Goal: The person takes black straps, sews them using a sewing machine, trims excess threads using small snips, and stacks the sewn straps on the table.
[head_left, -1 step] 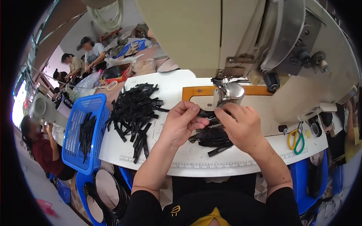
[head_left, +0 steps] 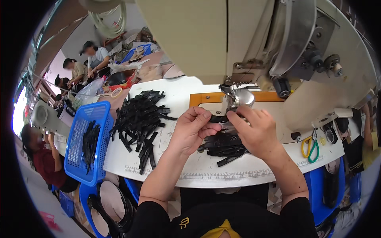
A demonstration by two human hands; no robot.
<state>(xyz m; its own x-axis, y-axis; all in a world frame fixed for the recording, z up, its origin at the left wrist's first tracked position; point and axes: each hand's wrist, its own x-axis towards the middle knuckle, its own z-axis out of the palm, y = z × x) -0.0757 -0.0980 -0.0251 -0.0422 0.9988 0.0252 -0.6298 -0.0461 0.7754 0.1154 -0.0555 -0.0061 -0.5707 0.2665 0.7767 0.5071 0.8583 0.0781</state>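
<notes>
– At the left hand [head_left: 190, 131], anything newly changed?
– Hardly. Still pinching a black strip [head_left: 218, 118] between thumb and fingers, near the silver fitting [head_left: 244, 97] of the machine [head_left: 186, 39].
– And at the right hand [head_left: 258, 131]?
– Fingers curled, tips at the strip's other end. Firm grip or mere touch: impossible to tell, with the thumb hidden.
– Meaning, for the work?
– Probably the same step, with no sign of completion.
– Just below and farther out?
– Under the hands, a small stack of strips [head_left: 224, 146]; to the left, a big loose heap [head_left: 139, 113]; past that, a blue basket [head_left: 105, 137] with more black strips [head_left: 91, 144] inside. Off to the right, scissors [head_left: 314, 139] with yellow and green handles.
– Any difference from the earlier frame?
– Only machine, heap and basket slightly further left in view, hands almost in place. More likely a small head turn than any handling.
</notes>
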